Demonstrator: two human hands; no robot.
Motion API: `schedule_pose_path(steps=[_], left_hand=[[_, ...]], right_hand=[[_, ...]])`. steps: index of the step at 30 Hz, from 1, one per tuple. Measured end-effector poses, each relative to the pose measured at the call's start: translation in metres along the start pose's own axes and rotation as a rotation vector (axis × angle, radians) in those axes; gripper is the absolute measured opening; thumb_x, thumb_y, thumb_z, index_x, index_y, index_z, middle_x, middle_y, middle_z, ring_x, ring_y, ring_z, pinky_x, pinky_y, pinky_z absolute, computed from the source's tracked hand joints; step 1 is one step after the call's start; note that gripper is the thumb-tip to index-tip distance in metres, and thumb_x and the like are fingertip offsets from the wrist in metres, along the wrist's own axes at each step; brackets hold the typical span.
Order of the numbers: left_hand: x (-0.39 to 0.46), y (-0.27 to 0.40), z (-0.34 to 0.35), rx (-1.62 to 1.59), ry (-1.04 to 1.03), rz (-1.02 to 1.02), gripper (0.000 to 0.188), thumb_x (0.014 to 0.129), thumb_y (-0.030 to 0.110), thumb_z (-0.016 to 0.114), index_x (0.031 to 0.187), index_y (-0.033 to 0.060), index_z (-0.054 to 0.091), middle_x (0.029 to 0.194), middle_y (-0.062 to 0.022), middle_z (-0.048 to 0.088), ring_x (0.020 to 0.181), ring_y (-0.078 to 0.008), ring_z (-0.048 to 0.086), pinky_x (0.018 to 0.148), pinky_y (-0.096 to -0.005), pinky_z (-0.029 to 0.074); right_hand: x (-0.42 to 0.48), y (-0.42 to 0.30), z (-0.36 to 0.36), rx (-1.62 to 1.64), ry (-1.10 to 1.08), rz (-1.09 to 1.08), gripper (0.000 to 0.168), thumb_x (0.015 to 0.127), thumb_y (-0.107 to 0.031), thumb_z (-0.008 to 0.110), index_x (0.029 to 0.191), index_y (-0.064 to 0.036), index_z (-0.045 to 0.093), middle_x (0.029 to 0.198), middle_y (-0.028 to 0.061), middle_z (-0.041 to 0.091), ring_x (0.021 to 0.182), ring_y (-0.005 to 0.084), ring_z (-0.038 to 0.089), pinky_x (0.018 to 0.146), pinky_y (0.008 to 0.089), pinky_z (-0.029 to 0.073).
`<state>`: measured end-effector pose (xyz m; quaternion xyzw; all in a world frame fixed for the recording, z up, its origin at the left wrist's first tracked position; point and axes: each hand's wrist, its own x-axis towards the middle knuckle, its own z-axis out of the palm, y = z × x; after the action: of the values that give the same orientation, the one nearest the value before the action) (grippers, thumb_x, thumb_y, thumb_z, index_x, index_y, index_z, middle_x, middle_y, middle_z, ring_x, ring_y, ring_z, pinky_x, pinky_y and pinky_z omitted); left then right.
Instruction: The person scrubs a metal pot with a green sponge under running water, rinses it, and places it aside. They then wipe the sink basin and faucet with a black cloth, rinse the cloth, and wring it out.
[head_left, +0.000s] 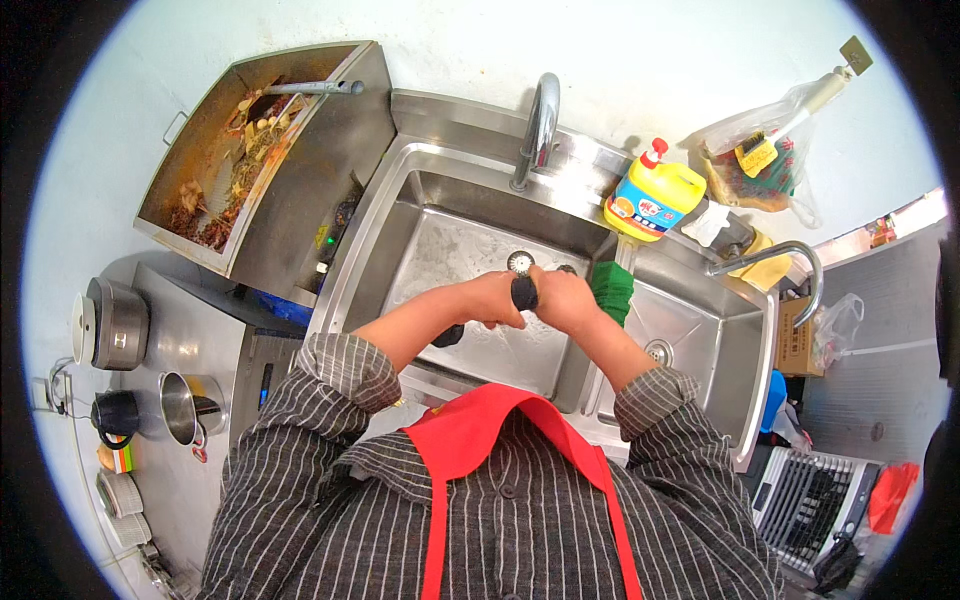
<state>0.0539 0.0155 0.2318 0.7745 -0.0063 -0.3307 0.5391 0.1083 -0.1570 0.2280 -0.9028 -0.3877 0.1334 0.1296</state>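
Observation:
My left hand (491, 298) and my right hand (560, 298) meet above the large left basin (420, 262) of a stainless steel double sink. Between them they grip a small black object (524, 293); its exact kind cannot be made out. Just beyond my fingers is the round drain strainer (520, 262). Below my left forearm a dark rounded item (448, 336) shows in part. Another dark piece (567, 268) peeks out behind my right hand. Green scouring pads (612, 292) rest by the divider, close to my right wrist.
A tall curved faucet (537, 131) rises behind the basin; a second faucet (780, 259) arches at the right. On the rear ledge stands a yellow detergent jug (651, 196). Left is an open steel bin of food scraps (225, 165), above a counter with a steel pot (191, 409).

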Motion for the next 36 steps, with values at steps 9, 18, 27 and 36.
schedule_pose_path(steps=[9,18,27,36], left_hand=[[-0.004,-0.022,0.023,0.893,0.372,0.207,0.02,0.084,0.008,0.05,0.103,0.0065,0.044,0.088,-0.018,0.064,0.077,-0.0368,0.065,0.062,-0.0469,0.052],[0.007,-0.064,0.04,0.751,0.658,0.288,0.017,0.083,0.009,0.053,0.099,0.0071,0.046,0.089,-0.0155,0.061,0.079,-0.0371,0.063,0.065,-0.0447,0.051],[-0.016,-0.042,0.02,0.11,0.664,0.131,0.048,0.066,0.008,0.078,0.103,0.0055,0.049,0.09,-0.011,0.061,0.083,-0.026,0.062,0.071,-0.0398,0.048],[-0.028,-0.05,0.015,-1.504,0.143,0.231,0.047,0.086,0.028,0.056,0.13,0.0128,0.045,0.132,-0.0215,0.048,0.118,-0.0384,0.05,0.099,-0.0622,0.036]], right_hand=[[-0.025,-0.027,0.068,0.779,0.025,0.414,0.022,0.065,-0.006,0.065,0.083,0.001,0.056,0.064,0.0099,0.06,0.048,0.0197,0.056,0.047,0.033,0.045],[-0.031,-0.058,0.068,1.44,-0.043,0.746,0.019,0.071,-0.003,0.06,0.088,-0.003,0.05,0.065,0.0029,0.049,0.045,0.0108,0.043,0.033,0.0285,0.027],[-0.032,-0.008,0.029,1.053,0.152,0.251,0.09,0.073,0.0,0.075,0.144,-0.014,0.021,0.107,0.0086,0.055,0.09,0.0156,0.058,0.078,0.0299,0.049],[-0.038,0.005,0.018,1.106,0.302,0.143,0.005,0.09,-0.007,0.06,0.092,-0.003,0.064,0.084,-0.0004,0.062,0.076,0.007,0.053,0.07,0.0224,0.044]])
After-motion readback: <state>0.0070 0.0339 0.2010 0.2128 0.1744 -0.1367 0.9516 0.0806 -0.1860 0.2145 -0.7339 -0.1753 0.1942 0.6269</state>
